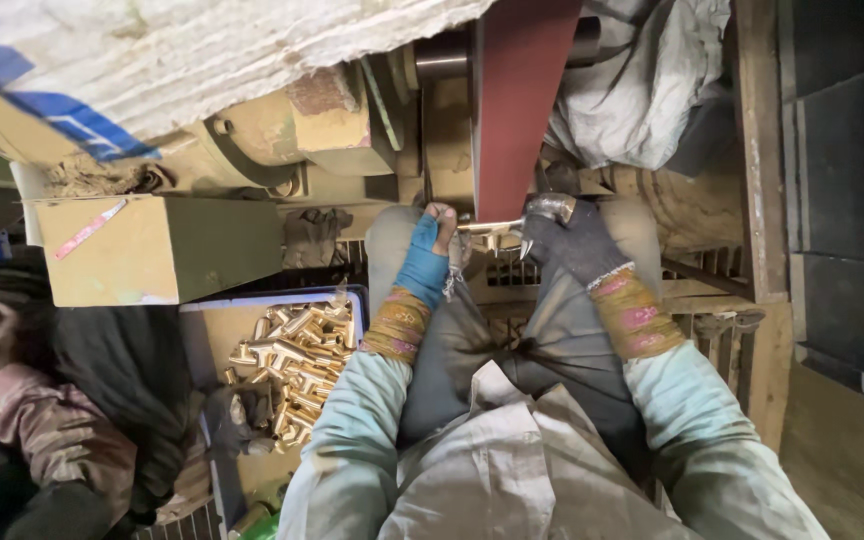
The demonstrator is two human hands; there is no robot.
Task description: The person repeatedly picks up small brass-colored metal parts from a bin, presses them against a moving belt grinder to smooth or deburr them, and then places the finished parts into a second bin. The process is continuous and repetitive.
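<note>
Both hands are up at the sanding belt (514,110), a dark red band running down from a roller at the top of the view. The left hand (426,258), wrapped in blue cloth, has its grip closed on one end of a brass fitting (489,232); the right hand (572,240), in a dark glove, is clamped on the other end, a shiny metal cap showing at its thumb. The fitting sits right at the lower edge of the belt, touching it or just under it, I cannot tell which.

Behind the belt stands the grimy, yellowish machine body (322,130), partly draped with a white woven sack (202,50) and a grey cloth (642,80). A dusty box (167,250) sits to the left of the machine. Below it, by the person's left knee, a blue-rimmed tray (214,303) is heaped with brass fittings (297,370). Another person (42,410) sits at the left edge of the view, hand raised. Wooden boards (762,150) and a dark wall close off the right side. It's a cramped, dusty workshop.
</note>
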